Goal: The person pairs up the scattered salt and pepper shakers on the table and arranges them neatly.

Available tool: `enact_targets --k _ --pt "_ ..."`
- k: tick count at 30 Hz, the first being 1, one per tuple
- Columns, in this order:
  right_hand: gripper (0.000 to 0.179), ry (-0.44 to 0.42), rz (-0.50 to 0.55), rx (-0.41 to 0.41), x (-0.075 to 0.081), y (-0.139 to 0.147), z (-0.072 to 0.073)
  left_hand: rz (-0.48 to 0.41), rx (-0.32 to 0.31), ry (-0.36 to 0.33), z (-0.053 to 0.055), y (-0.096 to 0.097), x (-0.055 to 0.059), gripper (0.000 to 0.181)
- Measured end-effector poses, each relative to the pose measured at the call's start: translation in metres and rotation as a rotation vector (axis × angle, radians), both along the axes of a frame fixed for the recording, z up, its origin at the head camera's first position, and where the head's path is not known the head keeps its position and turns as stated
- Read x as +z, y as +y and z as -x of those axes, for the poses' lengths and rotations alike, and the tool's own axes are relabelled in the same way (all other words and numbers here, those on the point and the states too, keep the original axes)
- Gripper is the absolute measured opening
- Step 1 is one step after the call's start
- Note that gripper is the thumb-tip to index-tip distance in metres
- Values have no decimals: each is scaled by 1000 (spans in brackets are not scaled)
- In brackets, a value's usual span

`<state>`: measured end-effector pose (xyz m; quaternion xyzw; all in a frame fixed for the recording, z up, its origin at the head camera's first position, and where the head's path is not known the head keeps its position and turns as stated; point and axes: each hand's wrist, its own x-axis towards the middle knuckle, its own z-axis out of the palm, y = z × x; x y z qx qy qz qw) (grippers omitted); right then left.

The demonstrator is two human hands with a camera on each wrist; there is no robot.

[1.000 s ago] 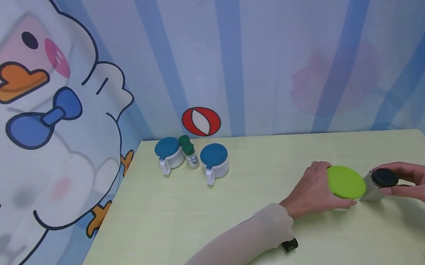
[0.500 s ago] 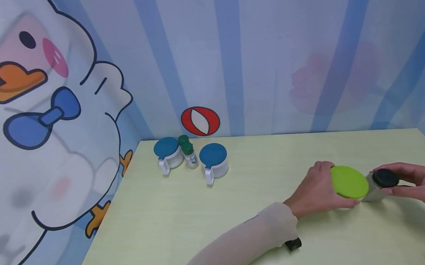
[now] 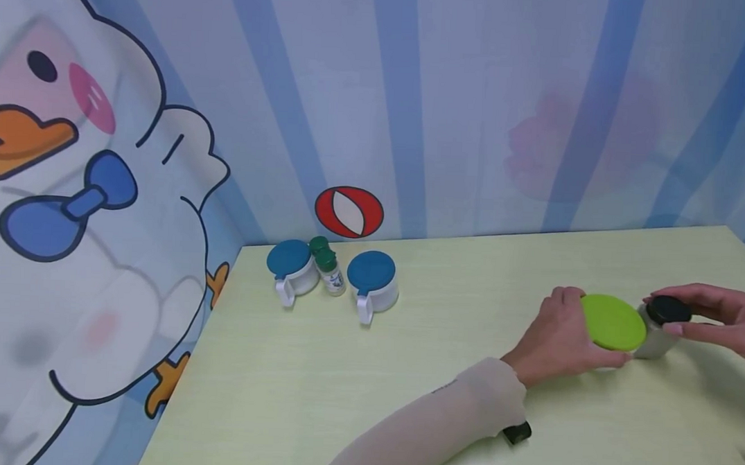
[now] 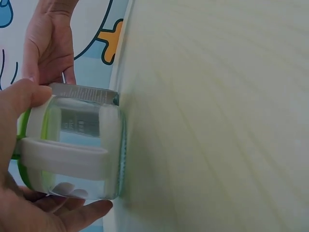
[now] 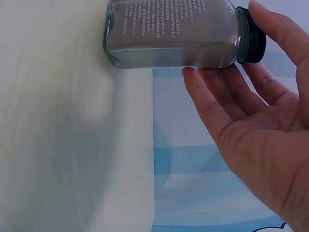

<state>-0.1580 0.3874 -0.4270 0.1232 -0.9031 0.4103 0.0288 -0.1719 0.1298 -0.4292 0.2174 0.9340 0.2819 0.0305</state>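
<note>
Both hands are busy at the R end of the counter (image 3: 278,395). L hand (image 3: 555,341) curls round a clear jar (image 3: 613,323) w/ green lid & white handle (image 4: 63,158), spread only as wide as the jar. R hand (image 3: 744,325) holds a black-capped bottle (image 3: 655,340) btwn thumb & fingers, up at the cap. Jar & bottle are upright, side by side; can't tell if touching. Far L, nr the back edge: 2 white pots (image 3: 373,281) w/ blue lids, plus 2 green-capped shakers (image 3: 331,276) btwn them. Backdrop (image 3: 477,126) shows a cartoon bird (image 3: 147,250) & red/white ball (image 3: 348,212).
</note>
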Motion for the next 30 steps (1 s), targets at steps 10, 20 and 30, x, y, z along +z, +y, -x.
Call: enact_targets --k 10,20,30 --pt "41 20 16 7 1 1 0 -131 -141 -245 12 -10 11 87" --pt "44 2 18 -3 1 2 1 -242 -205 -285 16 -27 15 76" --pt "48 -21 2 -7 4 2 0 -159 -159 -190 12 -25 17 73"
